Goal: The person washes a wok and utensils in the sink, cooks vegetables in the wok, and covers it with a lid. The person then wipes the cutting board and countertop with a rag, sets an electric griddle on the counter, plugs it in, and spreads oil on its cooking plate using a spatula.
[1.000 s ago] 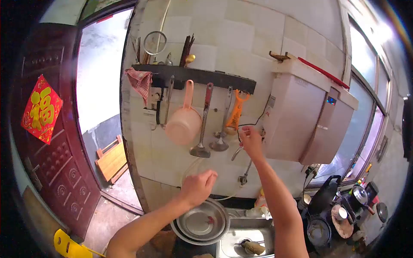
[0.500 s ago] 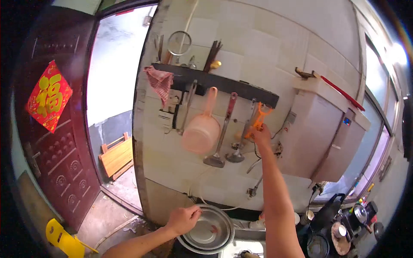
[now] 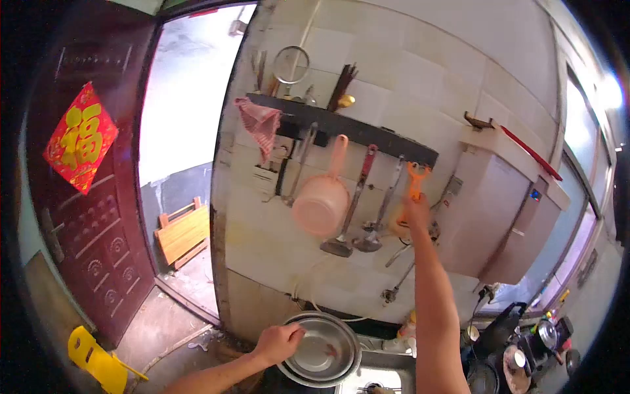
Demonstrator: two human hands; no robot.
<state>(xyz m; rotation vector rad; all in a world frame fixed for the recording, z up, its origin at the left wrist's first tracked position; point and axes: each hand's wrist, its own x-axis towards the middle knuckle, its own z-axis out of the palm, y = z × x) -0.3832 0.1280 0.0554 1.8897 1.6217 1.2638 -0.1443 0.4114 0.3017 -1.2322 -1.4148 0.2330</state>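
Observation:
My right hand (image 3: 417, 211) is raised to the wall rack, its fingers closed around the handle of an orange Y-shaped peeler (image 3: 417, 175). The peeler's forked head is up against the right end of the dark rack (image 3: 367, 131). Low down, my left hand (image 3: 281, 343) is closed in a fist over the left rim of a metal basin (image 3: 342, 333); whatever it may hold is hidden. A small reddish piece (image 3: 331, 351) lies in the basin. Left of the peeler hang a ladle (image 3: 369, 241), a spatula (image 3: 337, 247) and a pink dipper (image 3: 321, 205).
A sink (image 3: 374, 375) adjoins the basin. A pink cloth (image 3: 260, 126) and a round strainer (image 3: 291, 64) are at the rack's left end. A white water heater (image 3: 489, 203) is mounted at right. Pans and dishes crowd the far right. A yellow chair (image 3: 98, 361) stands lower left.
The view has shifted, so the rack appears further right. My right hand still holds the peeler, now more upright at the rack's end. My left hand stays by the basin.

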